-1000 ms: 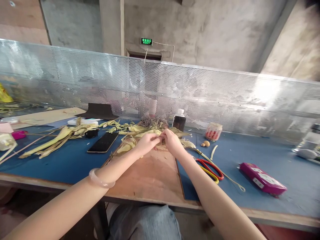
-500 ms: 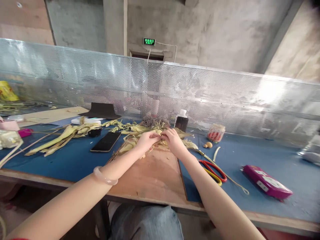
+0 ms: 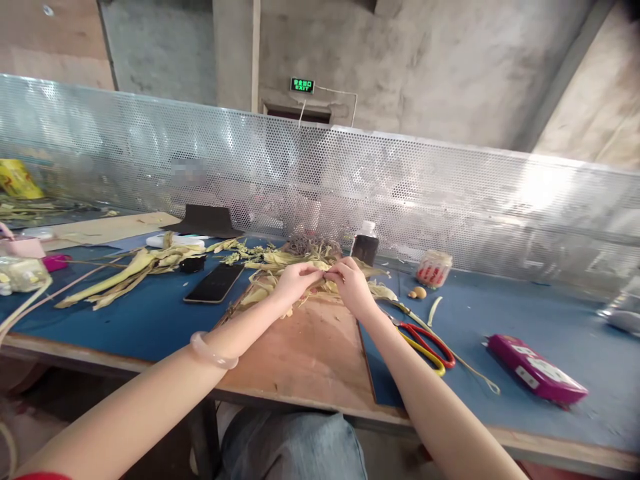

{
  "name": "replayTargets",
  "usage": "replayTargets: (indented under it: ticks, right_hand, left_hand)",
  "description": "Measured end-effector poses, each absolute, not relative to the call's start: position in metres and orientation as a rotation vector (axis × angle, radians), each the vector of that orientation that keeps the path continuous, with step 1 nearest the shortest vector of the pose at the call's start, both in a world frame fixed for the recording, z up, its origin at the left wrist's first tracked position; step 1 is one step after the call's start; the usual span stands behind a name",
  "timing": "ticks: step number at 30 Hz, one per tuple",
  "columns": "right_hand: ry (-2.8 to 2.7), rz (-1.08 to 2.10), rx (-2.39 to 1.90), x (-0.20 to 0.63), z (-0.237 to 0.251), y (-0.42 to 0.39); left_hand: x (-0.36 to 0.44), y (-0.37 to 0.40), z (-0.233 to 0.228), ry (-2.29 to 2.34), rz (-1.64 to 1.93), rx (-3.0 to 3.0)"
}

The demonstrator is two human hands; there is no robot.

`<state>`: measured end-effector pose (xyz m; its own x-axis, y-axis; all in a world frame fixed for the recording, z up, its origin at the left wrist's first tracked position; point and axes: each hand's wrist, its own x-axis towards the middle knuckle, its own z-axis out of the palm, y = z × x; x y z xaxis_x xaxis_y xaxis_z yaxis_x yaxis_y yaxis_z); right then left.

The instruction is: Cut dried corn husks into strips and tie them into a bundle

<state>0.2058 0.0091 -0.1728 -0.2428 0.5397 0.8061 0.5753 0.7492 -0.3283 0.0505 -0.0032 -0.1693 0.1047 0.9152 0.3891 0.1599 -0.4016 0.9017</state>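
1. The left hand point(image 3: 294, 281) and right hand point(image 3: 354, 285) meet fingertip to fingertip at the far edge of the wooden board point(image 3: 310, 353), both pinched shut on a pale dried husk strip point(image 3: 324, 275).
2. The strip lies between the two hands, just above the board's far edge; its long axis appears to run left to right across the view, though the fingers hide most of it and its ends cannot be told apart.
3. Beyond the board's far edge sits the husk pile point(image 3: 280, 263) the strip rests against.
4. Judged from the tight pinch, the dry strip could tear or slip out if the hands pull apart too hard, and loose pieces from the pile could snag in it.
5. Right of the board lie red-and-yellow scissors point(image 3: 425, 340), close enough for a forearm to brush them.
6. Left of the board lies a dark phone point(image 3: 214, 283); farther right of it lies a magenta case point(image 3: 536, 369).
7. A pale bangle point(image 3: 213, 352) circles the left wrist over the board's near left corner.
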Motion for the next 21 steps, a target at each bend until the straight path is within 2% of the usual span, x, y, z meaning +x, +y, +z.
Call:
replayTargets:
  ticks: [5,14,17,21]
  right_hand:
    - [-1.895,-0.127,-0.849,0.2,-0.173,0.004]
    - [-2.005,-0.653,-1.019,0.189,-0.173,-0.011]
    - [-1.948,-0.599,-1.042,0.184,-0.176,-0.011]
    - [-1.819,-0.311,-1.044,0.179,-0.183,-0.007]
  left_hand:
    - [0.051,-0.003,-0.17,1.025,1.361,1.598]
    - [0.05,-0.006,-0.167,1.083,1.407,1.52]
    - [0.05,-0.005,-0.167,1.092,1.433,1.522]
    - [0.05,-0.004,-0.168,1.133,1.466,1.551]
